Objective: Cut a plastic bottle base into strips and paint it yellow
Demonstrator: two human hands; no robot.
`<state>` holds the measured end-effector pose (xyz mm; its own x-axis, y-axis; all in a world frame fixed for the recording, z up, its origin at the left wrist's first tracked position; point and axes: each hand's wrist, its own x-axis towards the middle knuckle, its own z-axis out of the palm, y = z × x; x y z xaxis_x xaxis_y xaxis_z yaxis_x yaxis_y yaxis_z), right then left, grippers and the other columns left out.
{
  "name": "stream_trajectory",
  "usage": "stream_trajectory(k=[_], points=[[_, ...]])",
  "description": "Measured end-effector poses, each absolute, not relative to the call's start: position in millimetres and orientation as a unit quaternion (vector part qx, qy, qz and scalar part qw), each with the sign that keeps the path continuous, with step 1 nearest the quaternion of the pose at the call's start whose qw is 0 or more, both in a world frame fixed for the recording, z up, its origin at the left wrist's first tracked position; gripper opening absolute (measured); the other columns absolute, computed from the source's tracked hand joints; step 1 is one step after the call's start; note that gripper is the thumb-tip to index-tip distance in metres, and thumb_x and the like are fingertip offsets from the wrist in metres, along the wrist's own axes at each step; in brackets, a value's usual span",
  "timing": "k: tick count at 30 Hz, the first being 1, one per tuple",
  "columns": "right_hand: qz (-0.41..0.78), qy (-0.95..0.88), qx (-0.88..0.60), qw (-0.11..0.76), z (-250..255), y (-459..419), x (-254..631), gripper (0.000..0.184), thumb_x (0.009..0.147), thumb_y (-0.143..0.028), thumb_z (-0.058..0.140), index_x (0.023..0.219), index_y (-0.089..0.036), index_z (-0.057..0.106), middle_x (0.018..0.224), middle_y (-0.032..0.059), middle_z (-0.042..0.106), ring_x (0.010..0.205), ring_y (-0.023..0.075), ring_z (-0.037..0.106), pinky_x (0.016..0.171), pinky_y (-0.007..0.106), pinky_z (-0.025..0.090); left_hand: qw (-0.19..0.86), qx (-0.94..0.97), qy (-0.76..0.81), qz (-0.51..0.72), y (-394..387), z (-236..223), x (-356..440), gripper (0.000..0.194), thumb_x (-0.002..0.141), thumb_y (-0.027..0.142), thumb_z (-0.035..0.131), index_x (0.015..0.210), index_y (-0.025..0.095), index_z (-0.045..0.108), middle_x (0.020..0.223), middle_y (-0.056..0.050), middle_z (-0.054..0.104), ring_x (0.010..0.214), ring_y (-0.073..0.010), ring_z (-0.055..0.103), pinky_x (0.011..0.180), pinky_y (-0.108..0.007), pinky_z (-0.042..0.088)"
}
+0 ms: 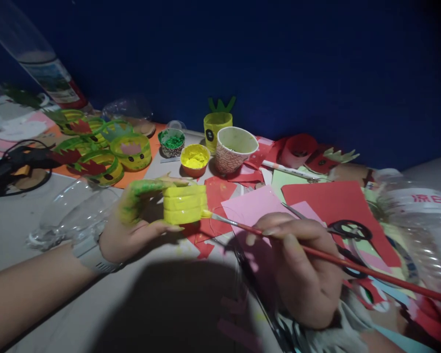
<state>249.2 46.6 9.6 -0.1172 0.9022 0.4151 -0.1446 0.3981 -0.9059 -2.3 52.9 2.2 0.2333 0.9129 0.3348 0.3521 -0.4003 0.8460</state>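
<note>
My left hand (132, 218), smeared with green paint and wearing a grey watch (95, 252), is closed around a bright yellow ribbed ring (184, 204), apparently a cut piece of plastic bottle. Thumb and fingers grip it at its left side. In my right hand (305, 267) is a long red paintbrush (338, 261), pinched near its metal collar. The brush's yellow tip touches the ring's right edge. Just behind the ring stand a small cup of yellow paint (195, 159), a cup of green paint (171, 141) and a patterned paper cup (232, 153) with some liquid.
Several yellow-green painted rings with paper crowns (130, 152) sit at the left on orange paper. A clear plastic bottle piece (73, 213) lies nearby. At right are pink paper (255, 201), red paper (341, 211), black-handled scissors (351, 229) and a large clear bottle (422, 230).
</note>
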Motion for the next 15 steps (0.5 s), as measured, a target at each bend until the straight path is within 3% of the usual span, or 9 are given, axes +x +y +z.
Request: stream_trajectory(k=[5, 10, 15], points=[[0.415, -0.622, -0.422, 0.512, 3, 53, 254, 0.010, 0.091, -0.017, 0.048, 0.088, -0.018, 0.058, 0.084, 0.0024, 0.059, 0.080, 0.0102, 0.059, 0.071, 0.021, 0.048, 0.306, 0.733, 0.409, 0.451, 56, 6, -1, 0.045, 0.078, 0.038, 0.058, 0.119, 0.020, 0.054, 0.136, -0.005, 0.056, 0.125, -0.0302, 0.052, 0.098, -0.043, 0.049], [0.478, -0.520, -0.348, 0.617, 13, 56, 246, 0.011, 0.088, -0.017, 0.050, 0.080, -0.017, 0.059, 0.074, 0.0012, 0.058, 0.066, 0.0096, 0.058, 0.061, 0.022, 0.049, 0.313, 0.698, 0.379, 0.520, 56, 1, 0, 0.048, 0.075, 0.020, 0.070, 0.120, 0.026, 0.055, 0.128, -0.006, 0.062, 0.119, -0.0287, 0.058, 0.100, -0.045, 0.051], [0.540, -0.473, -0.354, 0.600, 19, 58, 242, 0.017, 0.090, -0.028, 0.051, 0.077, -0.018, 0.054, 0.062, -0.0001, 0.060, 0.051, 0.0084, 0.057, 0.045, 0.016, 0.043, 0.301, 0.693, 0.398, 0.520, 56, -5, -1, 0.054, 0.072, 0.009, 0.074, 0.120, 0.025, 0.055, 0.120, -0.004, 0.066, 0.112, -0.0202, 0.062, 0.101, -0.036, 0.051]])
